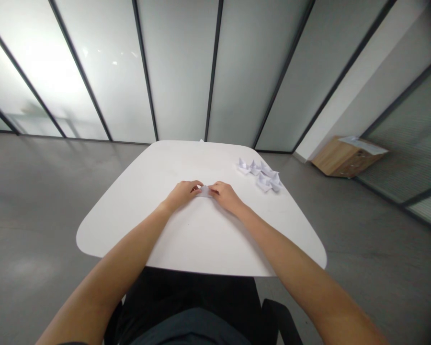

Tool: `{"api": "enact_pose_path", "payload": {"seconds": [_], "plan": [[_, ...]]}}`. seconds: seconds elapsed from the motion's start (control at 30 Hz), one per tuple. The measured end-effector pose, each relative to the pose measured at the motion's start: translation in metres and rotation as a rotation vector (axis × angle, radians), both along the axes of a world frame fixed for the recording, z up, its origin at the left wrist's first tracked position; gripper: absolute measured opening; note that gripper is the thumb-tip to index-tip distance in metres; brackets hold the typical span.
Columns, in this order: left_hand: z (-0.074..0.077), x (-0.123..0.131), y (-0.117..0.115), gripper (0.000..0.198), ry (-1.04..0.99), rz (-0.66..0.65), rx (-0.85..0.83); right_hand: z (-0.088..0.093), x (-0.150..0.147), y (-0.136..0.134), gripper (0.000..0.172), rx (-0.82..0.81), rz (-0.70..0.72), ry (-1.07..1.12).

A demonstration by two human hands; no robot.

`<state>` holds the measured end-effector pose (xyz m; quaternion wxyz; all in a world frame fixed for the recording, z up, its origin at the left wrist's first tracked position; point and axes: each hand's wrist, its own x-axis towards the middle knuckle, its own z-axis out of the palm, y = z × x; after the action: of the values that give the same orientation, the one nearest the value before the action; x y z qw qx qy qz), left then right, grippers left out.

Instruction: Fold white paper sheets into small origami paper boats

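One small paper piece (204, 192): white, straight near edge, ends finger-covered.

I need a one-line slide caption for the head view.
The left hand and right hand hold white paper at a white table, with origami shapes to the right.

The person has a bare left forearm (124, 258) and a bare right forearm (290, 254), both long and smooth, fat near the elbow and thin at the wrist, with a bare left hand (185, 194) and a bare right hand (226, 195) at the ends. A tiny bit of dark cloth (73, 343), maybe a sleeve, shows on the left arm. Below the near edge of the white, round-cornered table (208, 235) are a round, dark blue-gray cloth top (197, 328) and plain black cloth on the lap (194, 287).
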<state>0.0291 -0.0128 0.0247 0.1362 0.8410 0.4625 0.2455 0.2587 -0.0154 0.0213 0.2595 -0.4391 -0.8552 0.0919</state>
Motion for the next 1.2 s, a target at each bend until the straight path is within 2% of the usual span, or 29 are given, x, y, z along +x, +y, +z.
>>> {"api": "enact_pose_path", "payload": {"seconds": [0.3, 0.5, 0.83, 1.2], "plan": [[-0.008, 0.002, 0.005, 0.028, -0.008, 0.023, 0.082, 0.000, -0.002, 0.000, 0.020, 0.047, -0.096, -0.133], [-0.009, 0.005, 0.007, 0.034, 0.008, 0.041, 0.084, -0.001, -0.005, 0.000, 0.021, 0.025, -0.115, -0.115], [-0.011, 0.007, 0.010, 0.027, 0.130, -0.024, 0.148, -0.001, -0.007, -0.001, 0.024, 0.009, -0.101, -0.137], [-0.008, 0.011, -0.002, 0.029, 0.324, 0.036, 0.283, -0.010, -0.003, 0.003, 0.030, 0.037, -0.165, -0.197]]}}
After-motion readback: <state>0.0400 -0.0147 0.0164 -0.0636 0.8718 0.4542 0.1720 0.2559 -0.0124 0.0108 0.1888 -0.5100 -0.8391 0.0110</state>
